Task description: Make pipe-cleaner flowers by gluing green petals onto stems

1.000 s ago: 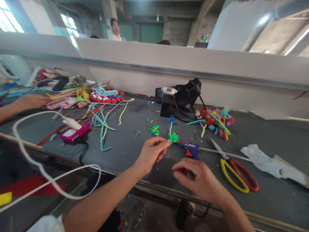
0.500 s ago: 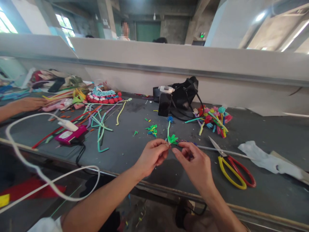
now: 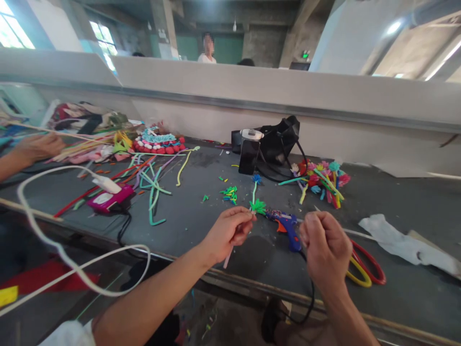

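My left hand (image 3: 232,228) pinches a green pipe-cleaner flower (image 3: 258,207) at its base. A pale pink stem (image 3: 228,257) shows below that hand. To the right, my right hand (image 3: 326,245) is closed above the table, over part of the scissors; whatever its fingers hold, if anything, is hidden. Between the hands lies a blue hot glue gun (image 3: 289,229) with an orange trigger, its cord running off the front edge. Red and yellow scissors (image 3: 368,269) show mostly their handles. Just behind the green flower lies a blue flower (image 3: 256,179) on a light green stem.
Green and yellow clippings (image 3: 229,194) lie mid-table. A phone (image 3: 249,156) stands before a black bag (image 3: 284,137). Finished flowers (image 3: 324,180) are piled right. Left are loose pipe cleaners (image 3: 153,185), a magenta power block (image 3: 110,198), a white cable (image 3: 46,245) and another person's hand (image 3: 38,148).
My right hand has moved away from the flower to the right and closed, uncovering the glue gun. The green flower looks fuller in my left hand. The other person's hand has shifted left.
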### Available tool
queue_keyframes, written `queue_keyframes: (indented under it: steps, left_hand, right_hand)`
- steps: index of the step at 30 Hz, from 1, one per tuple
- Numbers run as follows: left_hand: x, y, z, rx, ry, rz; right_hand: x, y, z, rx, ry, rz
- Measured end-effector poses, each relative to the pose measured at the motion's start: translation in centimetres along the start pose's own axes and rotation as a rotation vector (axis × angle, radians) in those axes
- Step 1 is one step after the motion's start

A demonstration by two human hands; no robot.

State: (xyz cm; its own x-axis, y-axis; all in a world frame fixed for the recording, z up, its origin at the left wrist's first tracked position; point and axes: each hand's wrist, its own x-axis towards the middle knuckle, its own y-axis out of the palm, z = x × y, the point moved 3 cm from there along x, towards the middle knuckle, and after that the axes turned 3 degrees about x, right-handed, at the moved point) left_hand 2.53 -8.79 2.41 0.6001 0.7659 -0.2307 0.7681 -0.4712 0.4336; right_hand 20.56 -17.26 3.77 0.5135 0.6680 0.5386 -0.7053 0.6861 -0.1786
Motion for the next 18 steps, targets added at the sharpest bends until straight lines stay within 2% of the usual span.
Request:
queue_keyframes:
  steps: [2, 4, 6, 9, 10, 11, 12, 13, 17, 18]
  left_hand:
    - [0.1, -0.2, -0.1, -0.045, 0.004, 0.0]
    - [0.1, -0.5, -0.3, -0.066, 0.018, -0.011]
    - [0.2, -0.9, -0.6, -0.069, 0.043, -0.029]
    - [0.4, -1.7, -1.4, -0.083, 0.136, -0.066]
    - [0.5, -2.1, -1.7, -0.092, 0.179, -0.084]
    - [0.6, -2.4, -2.0, -0.101, 0.218, -0.105]
    - [0.6, -2.8, -2.3, -0.106, 0.247, -0.126]
    - [0.7, -3.1, -2.5, -0.109, 0.267, -0.147]
    - [0.6, -3.6, -2.6, -0.117, 0.242, -0.178]
    - [0.5, -3.6, -2.5, -0.122, 0.226, -0.175]
  right_hand:
    - [-0.7, 0.2, 0.8, 0.005, -0.063, 0.085]
    - [-1.5, 0.8, 2.3, 0.007, -0.209, 0.249]
    - [-2.6, 2.0, 3.7, 0.016, -0.346, 0.53]
    - [-4.6, 3.9, 4.4, -0.031, -0.395, 1.088]
    - [-5.0, 4.2, 4.2, -0.071, -0.381, 1.214]
    - [-5.0, 4.3, 3.8, -0.121, -0.356, 1.27]
    - [-4.7, 4.2, 3.3, -0.176, -0.319, 1.247]
    - [-4.1, 3.8, 2.6, -0.241, -0.268, 1.157]
    - [-0.5, 0.7, -0.9, -0.666, 0.006, 0.575]
    - [0.1, 0.2, -1.9, -0.785, 0.065, 0.5]
